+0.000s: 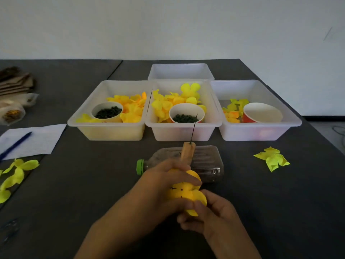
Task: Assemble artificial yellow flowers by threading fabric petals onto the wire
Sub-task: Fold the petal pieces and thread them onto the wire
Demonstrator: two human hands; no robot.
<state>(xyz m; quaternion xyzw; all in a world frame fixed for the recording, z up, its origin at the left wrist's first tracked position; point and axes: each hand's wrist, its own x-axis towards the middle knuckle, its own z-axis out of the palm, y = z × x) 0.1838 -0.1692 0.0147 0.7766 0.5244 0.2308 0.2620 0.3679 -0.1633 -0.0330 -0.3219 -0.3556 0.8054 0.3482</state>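
Note:
A yellow fabric petal piece (pixel 188 193) with a small hole at its centre sits between both hands near the table's front. My left hand (pixel 164 186) grips it from the left, fingers curled over its top. From the lower right, my right hand (pixel 209 214) pinches the petal's edge. A wooden handle (pixel 188 151) with a thin dark wire (pixel 194 128) sticking upward rises from behind my left hand; which hand holds it is hidden.
A plastic bottle (pixel 205 161) with a green cap lies behind the hands. Three white bins (pixel 112 131) (pixel 183 131) (pixel 261 131) hold yellow petals and cups of dark green rings. Loose petals lie at right (pixel 272 158) and left (pixel 16 171). Paper and a pen (pixel 15 144) sit at left.

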